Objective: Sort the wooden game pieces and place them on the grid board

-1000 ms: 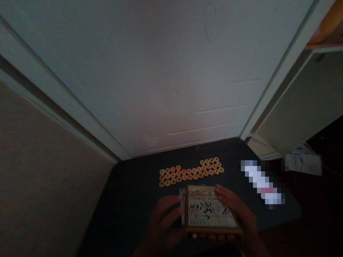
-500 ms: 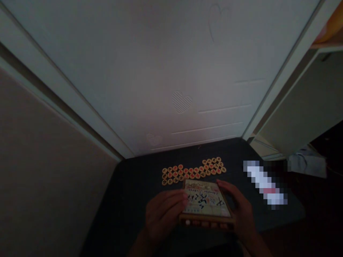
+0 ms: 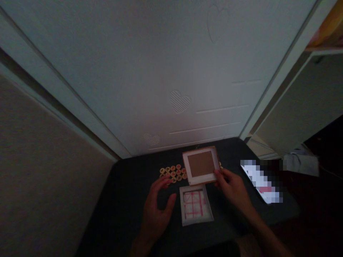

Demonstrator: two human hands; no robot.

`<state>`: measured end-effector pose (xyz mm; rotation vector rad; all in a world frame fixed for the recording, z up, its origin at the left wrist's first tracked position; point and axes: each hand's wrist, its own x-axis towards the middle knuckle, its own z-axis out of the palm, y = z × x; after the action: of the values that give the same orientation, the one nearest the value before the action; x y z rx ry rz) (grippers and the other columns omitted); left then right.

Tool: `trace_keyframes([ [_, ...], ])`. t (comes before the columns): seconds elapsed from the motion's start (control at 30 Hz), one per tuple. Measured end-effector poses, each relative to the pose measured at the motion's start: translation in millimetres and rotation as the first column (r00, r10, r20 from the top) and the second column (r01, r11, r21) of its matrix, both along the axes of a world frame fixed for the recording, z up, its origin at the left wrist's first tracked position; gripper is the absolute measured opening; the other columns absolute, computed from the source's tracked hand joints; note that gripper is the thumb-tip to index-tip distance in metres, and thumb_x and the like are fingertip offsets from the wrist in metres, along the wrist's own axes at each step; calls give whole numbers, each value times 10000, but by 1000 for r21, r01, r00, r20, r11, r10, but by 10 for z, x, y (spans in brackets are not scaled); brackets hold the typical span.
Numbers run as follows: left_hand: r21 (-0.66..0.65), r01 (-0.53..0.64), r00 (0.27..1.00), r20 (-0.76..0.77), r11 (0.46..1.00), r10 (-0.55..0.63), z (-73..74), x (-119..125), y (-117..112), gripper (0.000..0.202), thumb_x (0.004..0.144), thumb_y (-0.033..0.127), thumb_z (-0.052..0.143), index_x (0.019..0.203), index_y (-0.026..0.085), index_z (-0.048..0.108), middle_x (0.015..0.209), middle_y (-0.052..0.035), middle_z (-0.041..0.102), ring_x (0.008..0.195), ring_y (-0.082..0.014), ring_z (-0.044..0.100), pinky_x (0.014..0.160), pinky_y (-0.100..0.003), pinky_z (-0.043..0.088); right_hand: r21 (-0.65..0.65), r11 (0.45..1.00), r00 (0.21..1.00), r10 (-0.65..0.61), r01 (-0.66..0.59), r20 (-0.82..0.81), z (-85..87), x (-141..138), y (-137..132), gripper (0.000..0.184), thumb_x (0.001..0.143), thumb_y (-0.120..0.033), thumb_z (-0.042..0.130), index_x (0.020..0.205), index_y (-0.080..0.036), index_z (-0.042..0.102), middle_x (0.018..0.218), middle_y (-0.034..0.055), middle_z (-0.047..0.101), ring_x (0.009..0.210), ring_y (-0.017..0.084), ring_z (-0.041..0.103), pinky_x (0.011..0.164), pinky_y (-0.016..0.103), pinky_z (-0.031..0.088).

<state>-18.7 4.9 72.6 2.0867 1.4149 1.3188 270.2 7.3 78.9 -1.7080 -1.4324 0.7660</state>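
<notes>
Gripping box lid [image 3: 200, 163] with right hand [image 3: 232, 185], clamped between thumb and fingers at lower right corner. Held raised and tilted, inner face toward camera, showing brown panel inside white border. Blocking much of the view of the Chinese chess pieces [image 3: 178, 172] behind, leaving visible mostly the left-hand group, laid in rows on dark tabletop [image 3: 128, 200], marked in red or black. Holding nothing visible in left hand [image 3: 157, 210]; with thumb spread well apart from fingers, and with fingertips overlapping front left pieces in view. Cannot tell if touching them. Lying flat on tabletop between both hands, just in front of lid: open box base [image 3: 197, 222], white-walled, containing whitish sheet [image 3: 193, 205] with red lines. Cannot tell if touching lid. Right of right hand, near table edge: phone [image 3: 261, 185], partly pixelated. Behind table: white panel [image 3: 150, 71] with heart patterns.
</notes>
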Motion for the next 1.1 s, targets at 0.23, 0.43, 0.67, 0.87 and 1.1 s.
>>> trace_keyframes([
  [0.23,-201,51,986,-146,978,-81,-482,-45,-346,179,938,302,615,1102,260,673,1223,-77,670,1106,-240,677,948,-426,591,-232,965,861,219,-122,459,179,-13,803,513,1028,-418,321,945,-167,761,904,92,787,809,197,740,657,231,469],
  [0.43,-264,150,924,-304,953,-230,-650,16,-495,413,881,310,691,1288,303,623,1419,-86,575,1267,-293,587,1037,-509,529,-361,922,779,329,-142,534,108,-234,1353,514,1012,-376,367,965,-79,784,1032,205,770,977,262,740,795,257,497],
  [0.67,-257,165,904,-346,952,-250,-591,12,-495,436,849,310,727,1274,306,629,1446,-89,553,1250,-330,591,1014,-575,523,-448,886,703,392,-116,593,-13,-340,1517,567,1032,-406,322,1113,-40,747,1147,249,730,1119,300,698,931,319,498],
  [0.87,-222,152,920,-324,963,-220,-593,35,-497,454,807,269,765,1245,307,652,1418,-77,579,1218,-317,613,977,-526,561,-456,885,656,401,-95,640,-28,-370,1533,536,1024,-405,350,1152,-48,728,1191,271,706,1157,335,677,971,382,492],
  [1.1,-256,148,913,-336,955,-232,-561,19,-497,441,816,281,757,1244,303,651,1435,-80,564,1237,-321,599,990,-545,546,-476,873,651,423,-107,630,-20,-326,1560,552,1030,-443,351,1134,-68,742,1162,245,726,1136,313,690,936,335,507],
])
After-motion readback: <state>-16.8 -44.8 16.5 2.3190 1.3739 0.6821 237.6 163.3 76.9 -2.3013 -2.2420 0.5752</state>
